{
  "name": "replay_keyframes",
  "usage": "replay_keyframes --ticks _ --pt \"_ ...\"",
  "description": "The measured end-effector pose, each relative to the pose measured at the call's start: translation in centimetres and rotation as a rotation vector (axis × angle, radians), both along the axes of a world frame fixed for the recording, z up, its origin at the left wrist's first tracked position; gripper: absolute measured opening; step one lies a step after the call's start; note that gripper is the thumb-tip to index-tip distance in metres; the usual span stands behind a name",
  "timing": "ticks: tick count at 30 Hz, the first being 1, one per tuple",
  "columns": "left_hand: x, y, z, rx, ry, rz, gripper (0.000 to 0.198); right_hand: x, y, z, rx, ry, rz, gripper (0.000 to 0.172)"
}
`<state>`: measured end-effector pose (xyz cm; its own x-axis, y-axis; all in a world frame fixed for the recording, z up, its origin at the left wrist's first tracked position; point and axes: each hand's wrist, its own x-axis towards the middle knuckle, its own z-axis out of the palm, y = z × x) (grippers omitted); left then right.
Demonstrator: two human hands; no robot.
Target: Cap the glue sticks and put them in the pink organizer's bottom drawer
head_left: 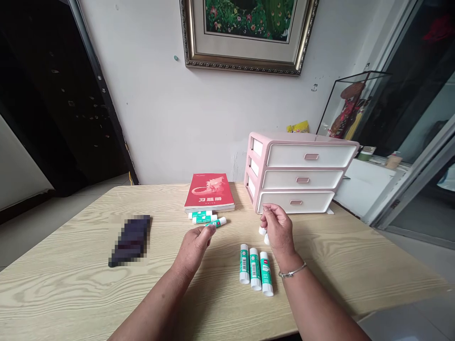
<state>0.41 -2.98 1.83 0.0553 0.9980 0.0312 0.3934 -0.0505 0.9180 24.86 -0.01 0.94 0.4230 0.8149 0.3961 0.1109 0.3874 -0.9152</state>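
My left hand (pixel 195 248) pinches one end of a green-and-white glue stick (pixel 217 222) lying just above the table. Two more glue sticks (pixel 202 217) lie side by side in front of a red book (pixel 209 191). My right hand (pixel 277 229), with a silver bracelet on its wrist, is closed just in front of the bottom drawer of a pink-and-white drawer unit (pixel 302 173). Two white round ends (pixel 264 234) stick out under its palm and look like glue sticks. Three glue sticks (pixel 255 268) lie in a row between my forearms.
The wooden table (pixel 71 274) carries a dark blurred object (pixel 131 239) at the left. All three drawers are closed. Behind are a white wall, a framed picture (pixel 249 33), a glass case (pixel 351 106) at the right and a dark doorway at the left.
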Motion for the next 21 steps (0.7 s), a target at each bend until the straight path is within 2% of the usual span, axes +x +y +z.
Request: replay_keyframes --ticks 2,5,8,11,15,21 --pt "0.0 0.3 -0.1 0.02 0.212 0.02 0.052 1.0 0.4 0.0 -0.052 -0.106 -0.077 0.035" --pt "0.0 0.8 -0.6 0.037 0.536 0.017 0.051 2.3 0.8 0.1 -0.169 -0.407 -0.192 0.03" --pt "0.0 1.2 -1.2 0.09 0.707 -0.006 0.045 2.8 0.8 0.3 -0.317 -0.683 -0.228 0.024" --pt "-0.1 1.5 -1.7 0.131 0.717 -0.056 0.039 2.7 0.5 0.5 -0.409 -0.892 -0.195 0.026" --pt "-0.3 2.0 -2.2 0.164 0.711 -0.077 0.04 2.1 0.2 0.3 -0.435 -1.114 -0.185 0.028" --pt "-0.3 2.4 -2.6 0.314 0.725 -0.069 0.04 1.9 0.3 -0.7 -0.481 -1.219 -0.129 0.031"
